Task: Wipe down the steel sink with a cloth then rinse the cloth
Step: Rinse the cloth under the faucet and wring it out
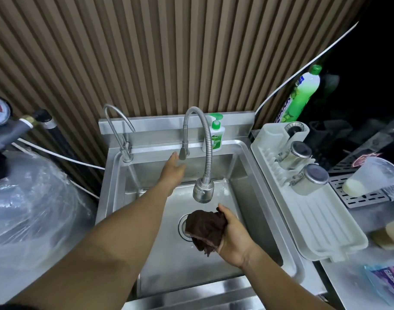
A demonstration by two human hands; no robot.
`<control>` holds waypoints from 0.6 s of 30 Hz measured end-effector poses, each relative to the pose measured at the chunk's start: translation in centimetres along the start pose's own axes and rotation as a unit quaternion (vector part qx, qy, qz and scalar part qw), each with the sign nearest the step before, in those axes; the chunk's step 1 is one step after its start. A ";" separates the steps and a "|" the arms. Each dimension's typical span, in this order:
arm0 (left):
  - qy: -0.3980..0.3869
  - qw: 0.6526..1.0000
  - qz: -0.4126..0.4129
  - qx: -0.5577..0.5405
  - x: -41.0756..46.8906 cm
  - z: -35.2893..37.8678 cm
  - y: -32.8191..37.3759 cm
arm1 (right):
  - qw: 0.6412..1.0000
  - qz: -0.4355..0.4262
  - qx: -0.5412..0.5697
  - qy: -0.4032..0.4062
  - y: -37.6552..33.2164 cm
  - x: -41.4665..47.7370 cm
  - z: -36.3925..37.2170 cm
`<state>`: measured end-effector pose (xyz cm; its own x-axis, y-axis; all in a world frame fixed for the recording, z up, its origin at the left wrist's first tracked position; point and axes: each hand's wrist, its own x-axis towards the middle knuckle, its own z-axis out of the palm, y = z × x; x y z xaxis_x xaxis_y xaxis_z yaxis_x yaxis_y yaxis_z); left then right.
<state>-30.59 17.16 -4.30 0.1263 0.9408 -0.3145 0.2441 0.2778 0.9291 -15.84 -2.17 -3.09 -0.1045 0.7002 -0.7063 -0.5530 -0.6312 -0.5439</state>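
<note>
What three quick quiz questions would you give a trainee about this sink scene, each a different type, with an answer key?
1. Multiple choice: which hand grips the dark cloth? A the left, B the right, C both.
2. True or false: the left hand reaches toward the tap lever with its fingers straight.
3. Short answer: what stands on the back ledge of the sink, just behind the flexible faucet?

Key: 1 B, the right hand. 2 True. 3 A pump soap bottle.
</note>
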 end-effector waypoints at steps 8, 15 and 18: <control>-0.171 0.955 -0.217 -0.107 -12.0 0.8 -5.5 | 0.998 -0.004 -0.032 -0.055 1.6 -1.1 -1.2; -0.229 0.959 -0.164 -0.022 -14.7 0.4 -4.7 | 0.998 -0.033 -0.048 -0.037 2.9 -1.3 -0.5; -0.213 0.974 -0.073 0.025 -15.0 0.2 -4.7 | 0.999 -0.036 -0.031 -0.020 2.9 -1.4 0.2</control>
<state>-33.45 1.66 -3.94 0.4710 0.7236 -0.5045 0.3338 0.3832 0.8612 -17.42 -4.94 -3.59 -0.1004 0.7565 -0.6462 -0.5084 -0.5973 -0.6203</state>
